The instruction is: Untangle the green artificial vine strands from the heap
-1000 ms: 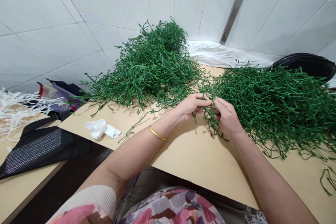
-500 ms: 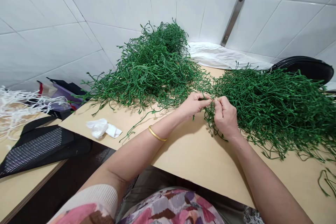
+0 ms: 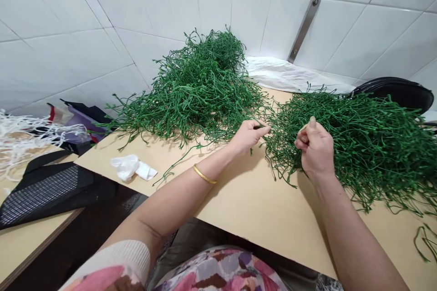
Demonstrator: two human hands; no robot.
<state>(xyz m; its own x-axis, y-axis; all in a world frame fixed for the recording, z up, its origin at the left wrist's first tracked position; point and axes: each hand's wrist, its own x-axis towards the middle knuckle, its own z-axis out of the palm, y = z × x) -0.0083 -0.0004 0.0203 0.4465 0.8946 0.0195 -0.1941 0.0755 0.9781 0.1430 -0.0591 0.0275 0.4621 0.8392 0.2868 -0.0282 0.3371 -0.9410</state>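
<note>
My left hand [image 3: 251,136] is over the table between two heaps, its thumb and forefinger pinched on a thin green stem [image 3: 251,151] that pokes out below the fingers. To the right, apart from it, my right hand [image 3: 317,148] is closed with the thumb on top; whatever lies in its fingers, if anything, is too small to make out. Behind the left hand rises a tall heap of green, bud-tipped stems [image 3: 201,86]. A second, lower heap of the same stems [image 3: 375,141] spreads behind and right of my right hand.
A crumpled white tissue [image 3: 131,167] and a loose stem [image 3: 174,168] lie on the wooden table [image 3: 246,204]. White strands [image 3: 41,132] and a black mesh bag [image 3: 44,191] are at left. White plastic sheeting [image 3: 290,72] and a black case [image 3: 396,91] sit by the tiled wall.
My right hand has drawn away from the left, to the right and slightly up, with its thumb now raised. My left hand stays nearly in place, still pinching.
</note>
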